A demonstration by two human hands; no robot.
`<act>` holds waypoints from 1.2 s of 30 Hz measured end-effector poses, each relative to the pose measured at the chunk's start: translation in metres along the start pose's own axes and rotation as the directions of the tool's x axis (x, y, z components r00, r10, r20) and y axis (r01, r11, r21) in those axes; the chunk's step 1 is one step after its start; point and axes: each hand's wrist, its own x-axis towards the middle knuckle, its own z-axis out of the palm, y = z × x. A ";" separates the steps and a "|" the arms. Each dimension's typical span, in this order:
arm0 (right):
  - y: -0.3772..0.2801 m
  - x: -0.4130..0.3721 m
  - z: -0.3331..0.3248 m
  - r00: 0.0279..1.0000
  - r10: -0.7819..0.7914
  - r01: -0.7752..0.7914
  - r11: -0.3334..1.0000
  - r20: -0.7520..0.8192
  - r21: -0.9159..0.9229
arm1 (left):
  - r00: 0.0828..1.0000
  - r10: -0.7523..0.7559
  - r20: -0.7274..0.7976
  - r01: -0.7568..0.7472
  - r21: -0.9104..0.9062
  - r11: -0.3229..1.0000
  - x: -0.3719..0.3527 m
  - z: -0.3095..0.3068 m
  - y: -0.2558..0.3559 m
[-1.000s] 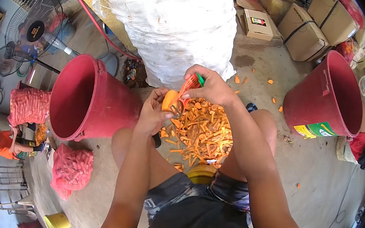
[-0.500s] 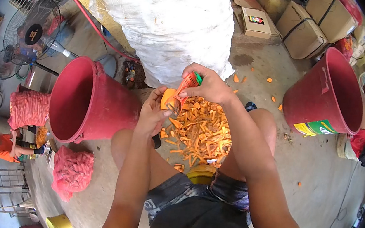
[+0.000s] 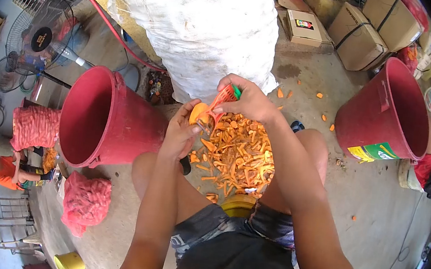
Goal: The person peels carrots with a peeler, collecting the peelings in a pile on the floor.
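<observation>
My left hand [image 3: 180, 133] is closed around an orange carrot [image 3: 198, 112], its rounded end sticking up between thumb and fingers. A peeler [image 3: 223, 98] with an orange slotted handle and a green part is gripped in my right hand [image 3: 247, 100]. The peeler's blade end lies right at the carrot's side, near my left thumb. Below both hands, between my legs, carrot pieces and trimmings [image 3: 242, 156] are heaped on the floor. A yellow rim [image 3: 239, 204] shows under me.
Large red tubs stand left [image 3: 112, 122] and right [image 3: 382, 112]. A bulging white sack [image 3: 201, 30] rises in front. Carrot-filled red mesh bags [image 3: 86, 203] and a fan [image 3: 41, 38] are at left, where a person in orange [image 3: 7, 171] sits. Cardboard boxes [image 3: 354, 36] are stacked back right.
The carrot has turned slightly in my left hand, and the peeler has shifted a little against it. Both hands stay in nearly the same place.
</observation>
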 end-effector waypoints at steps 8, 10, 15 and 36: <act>0.004 -0.003 -0.006 0.997 0.061 -0.060 0.998 0.041 -0.035 | 0.997 -0.031 0.072 0.034 -0.031 0.999 -0.004 0.000 0.001; 0.016 0.005 -0.020 0.985 0.165 -0.167 0.985 -0.052 -0.035 | 0.994 -0.025 0.110 0.032 -0.062 0.998 -0.005 0.001 0.003; -0.007 0.003 -0.011 0.945 0.323 -0.317 0.942 -0.047 0.109 | 0.999 0.029 0.039 -0.027 -0.035 0.999 -0.001 -0.001 0.002; 0.000 0.000 -0.002 0.996 0.059 -0.058 0.998 0.062 -0.024 | 0.999 -0.025 0.030 0.026 -0.042 0.999 0.000 0.001 -0.005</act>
